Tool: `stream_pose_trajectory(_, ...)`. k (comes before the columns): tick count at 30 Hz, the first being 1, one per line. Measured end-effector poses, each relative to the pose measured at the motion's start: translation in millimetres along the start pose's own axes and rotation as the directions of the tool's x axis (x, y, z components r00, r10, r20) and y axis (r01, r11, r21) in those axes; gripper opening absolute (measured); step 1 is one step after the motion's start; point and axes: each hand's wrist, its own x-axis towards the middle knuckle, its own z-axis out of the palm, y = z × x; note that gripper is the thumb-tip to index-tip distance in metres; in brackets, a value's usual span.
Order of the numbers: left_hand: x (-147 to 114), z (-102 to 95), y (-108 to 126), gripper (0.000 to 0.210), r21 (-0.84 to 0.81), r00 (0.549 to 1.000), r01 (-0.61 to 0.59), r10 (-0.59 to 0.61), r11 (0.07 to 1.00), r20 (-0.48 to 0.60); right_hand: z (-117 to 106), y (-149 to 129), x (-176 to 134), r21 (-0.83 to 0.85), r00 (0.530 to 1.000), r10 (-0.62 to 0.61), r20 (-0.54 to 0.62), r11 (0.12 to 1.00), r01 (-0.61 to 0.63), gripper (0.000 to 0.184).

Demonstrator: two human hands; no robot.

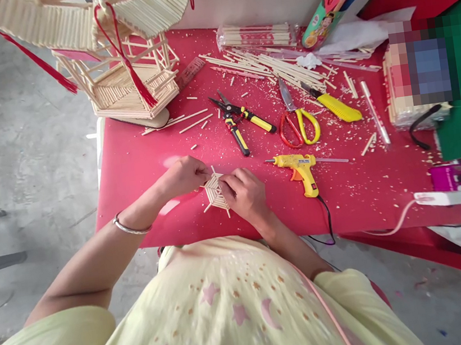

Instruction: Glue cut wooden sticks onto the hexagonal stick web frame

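"What do the containers hold?"
"The green canister (pixel 317 31), far right, tilts with red and pale items poking out. Left of it, a clear packet (pixel 257 36) holds pale sticks."
"Any writing?"
"Print on the canister and on the yellow glue gun (pixel 296 161), too small to read."
"And the piece being handled?"
"A web-like stick frame (pixel 215 194) at the near side of the red table (pixel 151 154): pale sticks ringed across spokes, some ends jutting out."
"The grip?"
"The right hand (pixel 247 193) pinches its right side. The left hand (pixel 186 175) curls at its far left edge; whether it grips, one cannot tell."
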Motion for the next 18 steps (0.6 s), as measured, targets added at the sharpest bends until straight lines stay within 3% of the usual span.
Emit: stream_pose_trajectory(18,4,-6.0,15,0.018,0.066,0.996,0.082,-0.083,0.994,0.015,-1,0,-1,0.018,1.000,0.009,0.029,1.000,-0.010,0.024)
